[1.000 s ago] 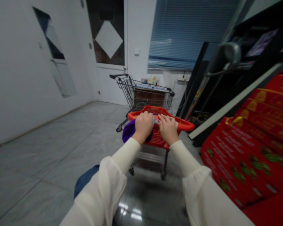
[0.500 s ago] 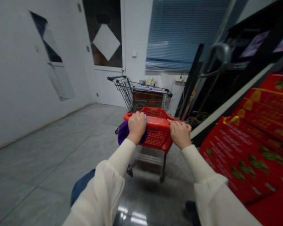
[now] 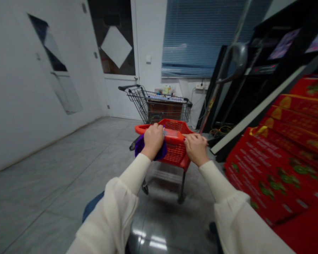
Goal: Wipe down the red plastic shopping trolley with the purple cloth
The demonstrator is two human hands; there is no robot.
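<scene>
At lower centre, 2 forearms in loose cream sleeves reach forward, with dark blue denim just below the left sleeve. The left hand closed almost to a fist, a bunched purple cloth held beneath the palm against the left side of the rim of a small red plastic shopping trolley. The cloth hanging outside the basket, down and to the left of that hand, its long axis lost in the bunching. The right hand only part closed, fingers curved over the rim, nothing else in its hold, and well apart from the cloth, leaving the left hand the nearer of the 2. A tiny pale item beside the left hand, too small to tell.

Grey tile floor at lower left; stacked red printed cartons at right. Farther ahead, a wire shopping trolley holding a brown box, before a white door at upper centre.
</scene>
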